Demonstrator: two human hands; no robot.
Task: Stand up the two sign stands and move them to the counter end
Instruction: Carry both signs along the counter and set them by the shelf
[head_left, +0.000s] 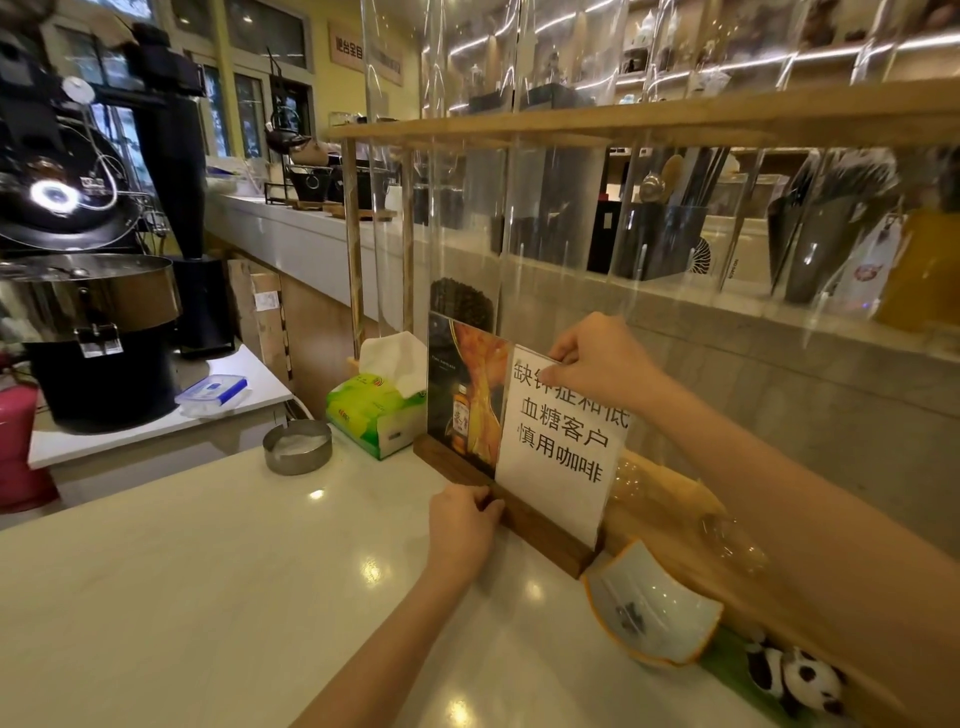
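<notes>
- Progress, as I judge it: both sign stands are upright on the counter (208, 571), so the standing-up part looks done; the move to the counter end looks nearly finished or in its last adjustment, since they sit near the end by the tissue box (371, 410)
- The front sign stand (558, 447) is a clear panel holding a white sheet with black printed characters, upright in a dark wooden base; it sits at about 1 o'clock from the frame centre, close to the glass screen (571, 208)
- The back sign stand (465, 395) shows a dark poster with an orange picture and a small bottle; it sits just behind the first, at its 10 o'clock, partly hidden by it; whether each has its own base I cannot tell
- The right hand (597, 364) pinches the top edge of the white sign's panel between thumb and fingers
- The left hand (462, 525) grips the near edge of the wooden base, fingers curled onto it
- A round metal tin (297, 446) stands at 9 o'clock from the signs, well apart; a curved dish (649, 608) lies at 5 o'clock, just beside the base
- What seems left: let go and check both stay upright
</notes>
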